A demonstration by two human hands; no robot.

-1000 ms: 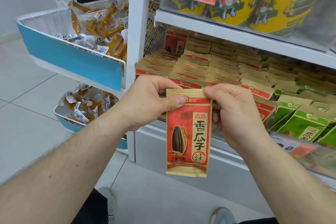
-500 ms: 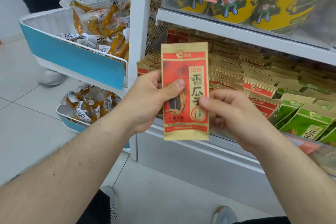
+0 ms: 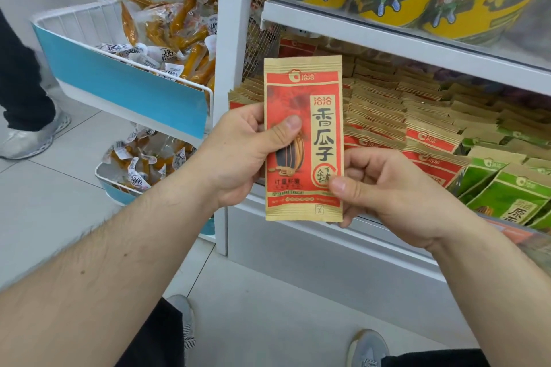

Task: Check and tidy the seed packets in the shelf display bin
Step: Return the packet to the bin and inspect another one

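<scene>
The person holds one red packet (image 3: 304,140) upright in front of the shelf bin (image 3: 343,235), printed face toward the camera, probably so the front can be read and the seal looked over. The left hand (image 3: 241,155) grips its left edge, thumb flat across the face near the seed picture and fingers behind. The right hand (image 3: 384,188) pinches the lower right corner, thumb on the front and curled fingers behind, which keeps the thin packet flat and steady instead of sagging. Held by both sides like this, it is clear of the bin and touches none of the stock.

Behind it the red packets (image 3: 417,134) stand in tight rows on edge, tops up, with green packets (image 3: 504,194) leaning at the right end. A gap where this one belongs may sit behind the held packet, though that spot is hidden. The checking step looks under way; returning the packet upright into its row would be the sensible follow-up.

To the left, wire baskets (image 3: 89,27) hold wrapped snacks (image 3: 167,36).
</scene>
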